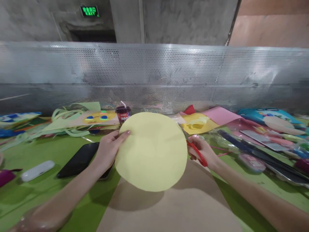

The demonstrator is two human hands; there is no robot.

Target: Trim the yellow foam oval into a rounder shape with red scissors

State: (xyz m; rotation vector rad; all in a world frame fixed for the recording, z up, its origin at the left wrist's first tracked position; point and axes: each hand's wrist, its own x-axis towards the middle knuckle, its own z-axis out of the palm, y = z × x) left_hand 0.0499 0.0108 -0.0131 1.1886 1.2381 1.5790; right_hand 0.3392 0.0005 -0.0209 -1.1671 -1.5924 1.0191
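A large, roughly round piece of pale yellow paper point(152, 151) is held up in the middle of the view. My left hand point(112, 146) pinches its left edge, thumb on the near face. At the paper's right edge, my right hand point(199, 149) is closed round the red handles of a pair of scissors point(196, 153). The scissors' blades point up and left, beside the paper's edge; whether they touch it is unclear. Below the round paper lies a beige sheet point(176, 209) on the green table point(82, 199).
A dark phone point(80, 159) and a white case point(38, 170) lie at the left. Behind are green paper strips point(60, 116), a lidded cup point(122, 114) and yellow paper point(198, 124). A pink box point(251, 162) and dark long tools point(272, 161) lie right. A perforated metal panel point(154, 64) stands behind.
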